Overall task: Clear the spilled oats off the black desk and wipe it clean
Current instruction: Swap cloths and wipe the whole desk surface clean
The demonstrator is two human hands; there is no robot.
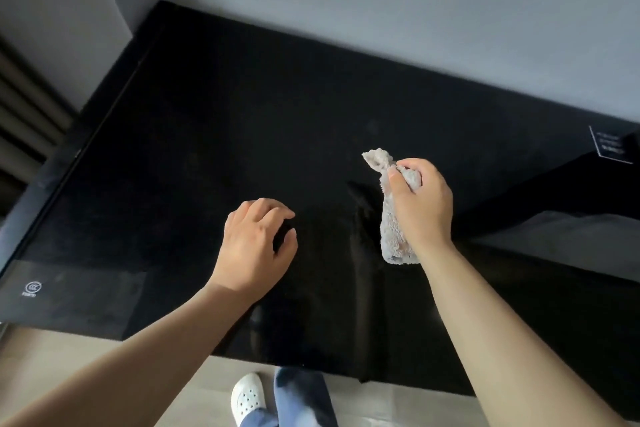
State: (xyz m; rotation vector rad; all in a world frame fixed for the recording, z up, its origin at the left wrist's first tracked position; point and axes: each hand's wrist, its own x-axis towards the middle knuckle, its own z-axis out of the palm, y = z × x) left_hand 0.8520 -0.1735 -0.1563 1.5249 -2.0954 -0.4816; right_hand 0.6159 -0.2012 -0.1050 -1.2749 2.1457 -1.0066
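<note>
The glossy black desk (214,135) fills the middle of the head view, and I see no oats on its surface. My right hand (420,201) grips a bunched grey cloth (393,236) above the desk's right half; one end of the cloth sticks up past my thumb and the other hangs below my wrist. My left hand (258,243) hovers over or rests on the desk's middle, palm down, with its fingers loosely curled and holding nothing.
A grey wall runs behind the desk. A small black card with white print (611,146) stands at the far right edge. Below the desk's near edge are the light floor, my white shoe (247,397) and blue trouser legs.
</note>
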